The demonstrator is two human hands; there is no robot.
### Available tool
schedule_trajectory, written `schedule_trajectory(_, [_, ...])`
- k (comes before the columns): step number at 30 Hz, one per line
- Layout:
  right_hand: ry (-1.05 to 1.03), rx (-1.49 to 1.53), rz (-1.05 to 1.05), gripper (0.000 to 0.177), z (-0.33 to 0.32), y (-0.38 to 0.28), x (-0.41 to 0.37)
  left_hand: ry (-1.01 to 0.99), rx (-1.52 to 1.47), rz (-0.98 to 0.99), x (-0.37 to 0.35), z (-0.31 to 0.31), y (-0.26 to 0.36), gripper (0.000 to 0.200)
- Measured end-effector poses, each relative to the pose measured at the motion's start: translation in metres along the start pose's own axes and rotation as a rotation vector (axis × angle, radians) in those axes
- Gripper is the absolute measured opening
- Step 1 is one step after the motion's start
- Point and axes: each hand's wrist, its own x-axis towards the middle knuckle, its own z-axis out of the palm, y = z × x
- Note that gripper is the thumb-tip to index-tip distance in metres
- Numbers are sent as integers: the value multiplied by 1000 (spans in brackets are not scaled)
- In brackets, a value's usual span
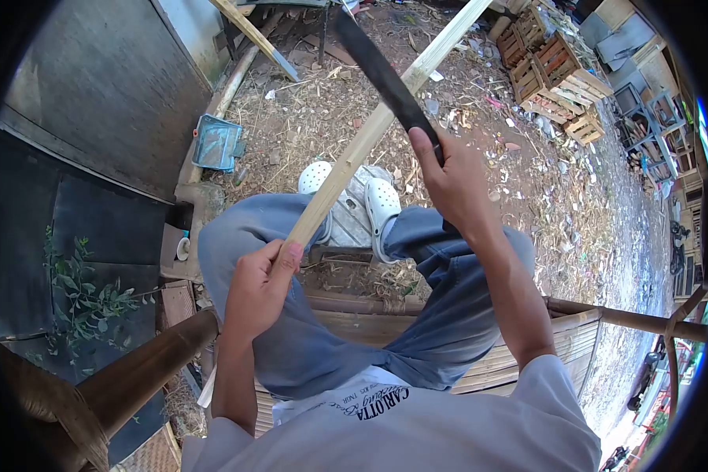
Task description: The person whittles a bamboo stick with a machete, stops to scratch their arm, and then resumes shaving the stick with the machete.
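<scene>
My left hand [263, 289] is closed around the near end of a long pale wooden strip [349, 167], above my left thigh. The strip slants up and away to the right, past the top edge of the view. In my right hand [458, 182] is a dark-bladed machete [379, 72], its handle mostly hidden by my fingers. The thumb lies along its top near the blade. The blade points up and left and crosses over the strip in this view, a good way beyond my left hand.
I sit on a slatted bamboo bench [470, 371], white clogs [382, 206] on a worn board [349, 222]. Dry chips and litter cover the ground. A blue plastic basket [217, 143] stands left, wooden crates [560, 77] at back right. A bamboo pole [145, 368] runs at lower left.
</scene>
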Motion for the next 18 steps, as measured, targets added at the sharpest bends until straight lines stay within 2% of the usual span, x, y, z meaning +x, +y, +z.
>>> schedule_trajectory(2, [-163, -203, -299, 46, 21, 1, -29, 7, 29, 19, 2, 5, -5, 41])
schedule_trajectory(4, [-212, -206, -296, 45, 19, -1, -28, 16, 68, 36, 4, 5, -7, 40])
schedule_trajectory(6, [-104, -83, 6, 45, 5, -3, -9, -3, 89, 36, -2, 7, -7, 40])
schedule_trajectory(7, [-129, -111, 35, 44, 2, -5, -5, -6, 86, 29, -2, 7, -7, 40])
schedule_trajectory(8, [-124, -117, 30, 44, 7, -4, -15, -9, 94, 31, 1, 7, -7, 40])
schedule_trajectory(10, [-282, -274, -238, 45, 26, 5, -42, -10, 94, 47, 8, 12, -7, 41])
schedule_trajectory(11, [-273, -291, -274, 44, 27, 10, -41, 1, 107, 43, 8, 13, -9, 41])
schedule_trajectory(12, [-267, -270, -192, 43, 15, -1, -29, 8, 126, 25, 5, 11, -12, 40])
schedule_trajectory(14, [-133, -105, 102, 43, -5, -3, 6, 3, 119, 29, 2, 10, -9, 40])
schedule_trajectory(15, [-8, -140, 54, 46, -5, 5, 15, 7, 100, 67, 3, 11, -7, 39])
schedule_trajectory(16, [0, -151, 48, 46, -1, 6, 9, 6, 90, 78, 4, 13, -5, 39])
schedule_trajectory(18, [-182, -298, -134, 46, 13, 3, -19, 62, 133, 43, 7, 20, -3, 39])
